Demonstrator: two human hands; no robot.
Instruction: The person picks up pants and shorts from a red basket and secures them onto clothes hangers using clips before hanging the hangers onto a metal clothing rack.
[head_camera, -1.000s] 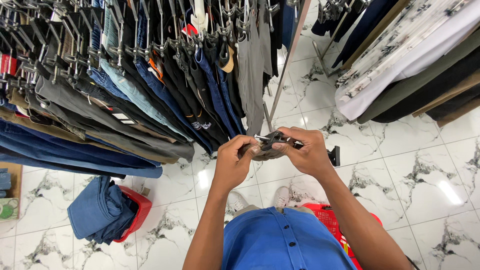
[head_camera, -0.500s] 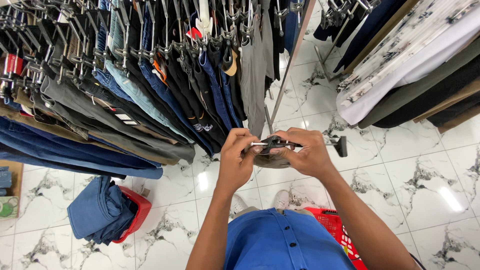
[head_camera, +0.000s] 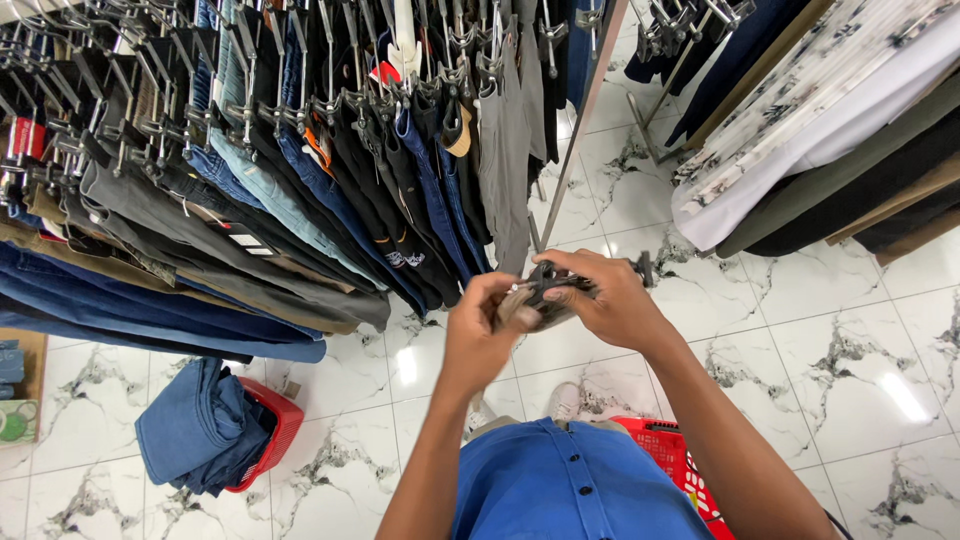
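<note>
Both of my hands meet in front of my chest around a small dark clip hanger (head_camera: 548, 283) with a bit of grey-brown fabric under it. My left hand (head_camera: 480, 335) pinches its left end with fingers curled. My right hand (head_camera: 605, 300) covers and grips its right side. Just beyond the hands hangs a grey pair of trousers (head_camera: 505, 160) at the end of a crowded rack of jeans and trousers (head_camera: 250, 190) on clip hangers.
A metal rack pole (head_camera: 583, 110) slants down behind my hands. More folded and hung garments (head_camera: 830, 130) fill the upper right. A red basket with blue jeans (head_camera: 210, 430) sits on the marble floor at left; another red basket (head_camera: 670, 455) is by my feet.
My hands have stayed together on the hanger, shifting slightly up and right in view. The fingers have reworked their grip on the clip.
</note>
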